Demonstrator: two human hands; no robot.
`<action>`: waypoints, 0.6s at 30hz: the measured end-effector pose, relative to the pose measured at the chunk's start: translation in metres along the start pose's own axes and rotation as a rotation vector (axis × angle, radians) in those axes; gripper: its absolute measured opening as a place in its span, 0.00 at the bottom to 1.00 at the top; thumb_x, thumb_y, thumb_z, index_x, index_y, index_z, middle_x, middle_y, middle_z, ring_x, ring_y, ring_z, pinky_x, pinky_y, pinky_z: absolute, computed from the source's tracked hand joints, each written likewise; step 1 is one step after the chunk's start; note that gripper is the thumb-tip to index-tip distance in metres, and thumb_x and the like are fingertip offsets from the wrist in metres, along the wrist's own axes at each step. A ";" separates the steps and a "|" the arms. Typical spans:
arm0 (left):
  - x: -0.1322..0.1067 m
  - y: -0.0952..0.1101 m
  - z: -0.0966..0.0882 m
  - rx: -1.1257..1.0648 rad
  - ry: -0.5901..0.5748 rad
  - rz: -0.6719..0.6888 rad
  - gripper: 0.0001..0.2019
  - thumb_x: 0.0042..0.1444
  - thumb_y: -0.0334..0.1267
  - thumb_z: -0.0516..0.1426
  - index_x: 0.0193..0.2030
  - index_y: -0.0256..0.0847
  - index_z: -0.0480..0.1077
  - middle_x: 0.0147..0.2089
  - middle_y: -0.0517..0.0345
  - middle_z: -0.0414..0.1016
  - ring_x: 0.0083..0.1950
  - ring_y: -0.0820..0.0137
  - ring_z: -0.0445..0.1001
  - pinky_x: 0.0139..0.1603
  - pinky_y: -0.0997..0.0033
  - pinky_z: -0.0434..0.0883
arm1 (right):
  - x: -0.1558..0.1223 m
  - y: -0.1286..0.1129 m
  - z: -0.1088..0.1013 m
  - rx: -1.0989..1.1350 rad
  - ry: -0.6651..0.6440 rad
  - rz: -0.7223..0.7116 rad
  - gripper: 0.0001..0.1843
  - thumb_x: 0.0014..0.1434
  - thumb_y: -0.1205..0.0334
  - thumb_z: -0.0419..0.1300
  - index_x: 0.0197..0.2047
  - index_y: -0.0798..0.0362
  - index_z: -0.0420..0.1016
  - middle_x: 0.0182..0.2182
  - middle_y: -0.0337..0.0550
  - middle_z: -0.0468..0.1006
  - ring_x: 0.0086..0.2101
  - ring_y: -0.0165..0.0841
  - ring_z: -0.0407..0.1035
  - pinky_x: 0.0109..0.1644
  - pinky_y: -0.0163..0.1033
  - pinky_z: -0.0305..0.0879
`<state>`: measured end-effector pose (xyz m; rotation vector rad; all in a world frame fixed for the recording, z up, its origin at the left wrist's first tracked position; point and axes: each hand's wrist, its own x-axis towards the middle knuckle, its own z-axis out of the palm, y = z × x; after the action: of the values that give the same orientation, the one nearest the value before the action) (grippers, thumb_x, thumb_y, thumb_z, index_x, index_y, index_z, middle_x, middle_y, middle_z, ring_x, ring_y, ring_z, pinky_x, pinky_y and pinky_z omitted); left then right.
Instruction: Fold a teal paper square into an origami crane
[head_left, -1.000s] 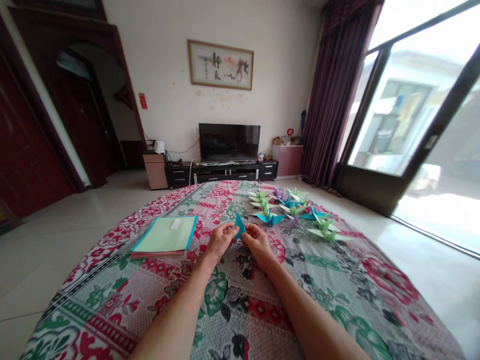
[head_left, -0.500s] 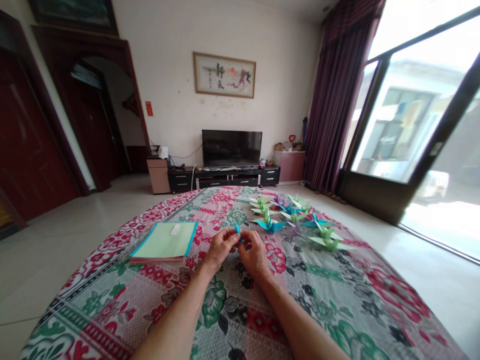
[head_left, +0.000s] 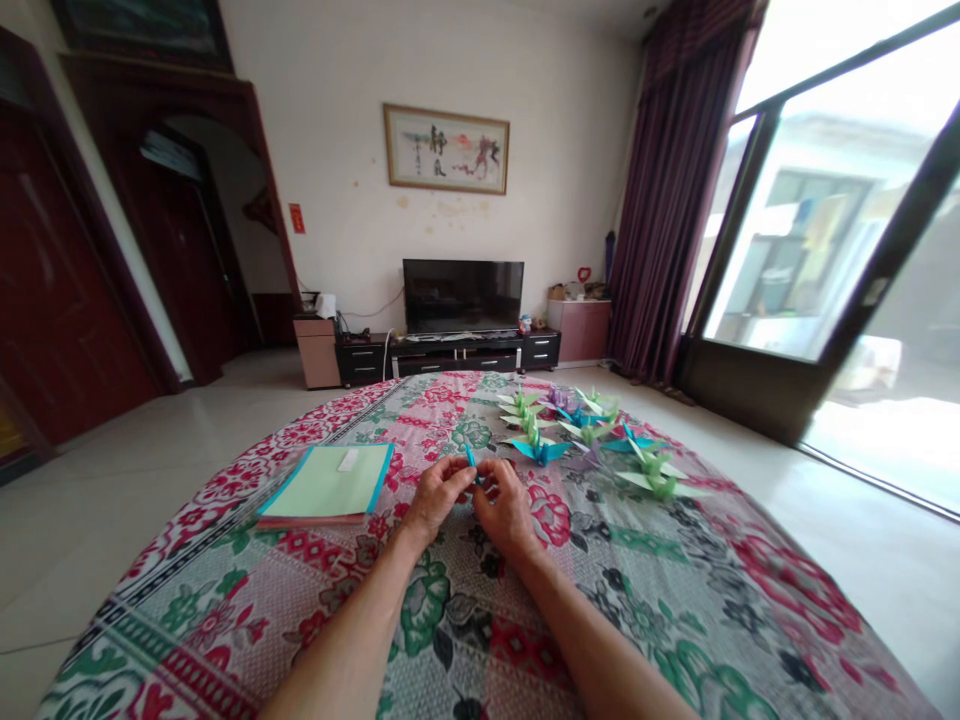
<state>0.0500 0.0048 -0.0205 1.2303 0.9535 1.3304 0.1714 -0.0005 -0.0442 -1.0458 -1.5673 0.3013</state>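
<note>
Between my fingertips, over the middle of the table, is a small folded piece of blue paper [head_left: 470,455], its narrow tip pointing up and away from me. My left hand [head_left: 441,495] pinches it from the left side. From the right, my right hand [head_left: 504,505] grips it too, fingers curled inward. Most of the paper is hidden behind the fingers. Beyond my right hand stand several finished paper cranes in green, blue and purple, the nearest a blue crane [head_left: 541,452] and a green crane [head_left: 661,485].
A stack of coloured paper [head_left: 330,485], pale green on top with blue edges below, lies left of my hands, a small white slip [head_left: 348,460] on it. A flowered cloth [head_left: 247,600] covers the round table. A television [head_left: 463,297] stands on a low cabinet by the far wall.
The blue paper's tip has shifted slightly left and tilted a little. Both hands keep their pinch on it, with small finger movements. The cranes and paper stack stay in place.
</note>
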 end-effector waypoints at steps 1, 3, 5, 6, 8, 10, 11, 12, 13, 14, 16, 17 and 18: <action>0.001 -0.001 -0.001 -0.004 0.001 0.002 0.17 0.40 0.46 0.63 0.35 0.38 0.69 0.29 0.60 0.72 0.28 0.73 0.70 0.28 0.75 0.66 | 0.000 -0.001 0.000 0.002 -0.007 0.002 0.11 0.48 0.68 0.53 0.37 0.51 0.68 0.33 0.41 0.71 0.29 0.30 0.65 0.34 0.36 0.63; 0.002 -0.003 -0.002 -0.017 -0.005 0.008 0.18 0.41 0.45 0.63 0.38 0.39 0.68 0.29 0.60 0.73 0.29 0.73 0.71 0.28 0.75 0.67 | 0.000 -0.004 -0.002 0.011 -0.025 0.005 0.10 0.49 0.68 0.54 0.37 0.52 0.68 0.32 0.40 0.70 0.30 0.30 0.65 0.34 0.36 0.63; 0.003 -0.003 -0.003 -0.026 -0.010 0.014 0.20 0.41 0.45 0.62 0.40 0.40 0.67 0.31 0.60 0.74 0.30 0.72 0.71 0.29 0.75 0.67 | 0.000 -0.008 -0.004 0.029 -0.043 0.005 0.09 0.49 0.67 0.54 0.36 0.52 0.69 0.32 0.40 0.70 0.30 0.30 0.65 0.35 0.35 0.63; 0.003 -0.003 -0.003 -0.023 -0.013 0.014 0.20 0.41 0.45 0.62 0.41 0.40 0.66 0.32 0.60 0.74 0.30 0.72 0.72 0.29 0.75 0.66 | 0.001 -0.010 -0.006 0.042 -0.049 0.007 0.09 0.49 0.67 0.54 0.36 0.52 0.69 0.32 0.40 0.70 0.30 0.30 0.65 0.35 0.35 0.63; 0.002 -0.002 -0.004 0.001 -0.019 0.012 0.20 0.41 0.45 0.62 0.42 0.40 0.66 0.32 0.60 0.74 0.31 0.72 0.72 0.29 0.75 0.66 | 0.002 -0.013 -0.008 0.077 -0.062 0.026 0.08 0.51 0.66 0.53 0.34 0.52 0.71 0.32 0.41 0.71 0.31 0.31 0.65 0.35 0.35 0.62; 0.000 0.001 -0.003 0.035 -0.035 0.014 0.19 0.42 0.45 0.62 0.41 0.40 0.66 0.32 0.60 0.73 0.32 0.72 0.71 0.29 0.76 0.65 | 0.003 -0.014 -0.010 0.128 -0.061 0.076 0.08 0.53 0.64 0.52 0.33 0.52 0.72 0.31 0.41 0.72 0.31 0.31 0.66 0.35 0.35 0.62; 0.000 0.003 -0.002 0.053 -0.046 0.020 0.19 0.42 0.44 0.61 0.41 0.40 0.66 0.31 0.61 0.72 0.32 0.72 0.71 0.29 0.76 0.65 | 0.005 -0.014 -0.011 0.164 -0.057 0.109 0.09 0.54 0.62 0.52 0.34 0.52 0.72 0.31 0.41 0.73 0.31 0.31 0.66 0.36 0.35 0.62; -0.001 0.005 -0.001 0.069 -0.059 0.028 0.18 0.43 0.44 0.61 0.40 0.40 0.67 0.30 0.61 0.72 0.31 0.72 0.70 0.29 0.76 0.64 | 0.006 -0.013 -0.011 0.205 -0.051 0.140 0.10 0.55 0.60 0.51 0.35 0.52 0.72 0.30 0.41 0.73 0.31 0.31 0.66 0.36 0.35 0.62; -0.002 0.006 0.000 0.084 -0.075 0.036 0.17 0.43 0.43 0.61 0.40 0.40 0.67 0.29 0.62 0.71 0.31 0.73 0.70 0.29 0.77 0.64 | 0.007 -0.013 -0.011 0.246 -0.047 0.168 0.11 0.56 0.59 0.51 0.36 0.52 0.72 0.30 0.40 0.74 0.31 0.31 0.67 0.37 0.35 0.62; -0.003 0.008 0.001 0.096 -0.094 0.047 0.16 0.44 0.43 0.61 0.40 0.40 0.67 0.28 0.62 0.71 0.30 0.74 0.69 0.29 0.77 0.63 | 0.008 -0.013 -0.011 0.284 -0.042 0.192 0.11 0.56 0.58 0.51 0.37 0.52 0.72 0.30 0.40 0.74 0.31 0.31 0.67 0.37 0.35 0.62; -0.003 0.010 0.003 0.106 -0.131 0.074 0.15 0.44 0.41 0.61 0.38 0.39 0.67 0.27 0.63 0.69 0.28 0.76 0.67 0.29 0.78 0.62 | 0.010 -0.014 -0.012 0.343 -0.033 0.230 0.12 0.56 0.55 0.52 0.38 0.53 0.71 0.29 0.39 0.73 0.31 0.31 0.66 0.36 0.35 0.62; -0.003 0.011 0.004 0.106 -0.146 0.087 0.14 0.44 0.40 0.61 0.38 0.39 0.67 0.26 0.63 0.69 0.28 0.76 0.66 0.29 0.78 0.62 | 0.011 -0.015 -0.012 0.366 -0.030 0.245 0.13 0.55 0.55 0.53 0.38 0.53 0.71 0.29 0.39 0.73 0.30 0.31 0.66 0.36 0.35 0.62; -0.003 0.011 0.004 0.104 -0.156 0.097 0.15 0.44 0.40 0.61 0.38 0.39 0.67 0.26 0.64 0.69 0.27 0.77 0.65 0.29 0.78 0.61 | 0.012 -0.017 -0.013 0.386 -0.029 0.261 0.13 0.55 0.54 0.53 0.38 0.53 0.71 0.28 0.39 0.73 0.30 0.31 0.66 0.35 0.35 0.62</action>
<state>0.0523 0.0001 -0.0098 1.4535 0.8701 1.2523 0.1761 -0.0055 -0.0211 -0.9398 -1.3274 0.7687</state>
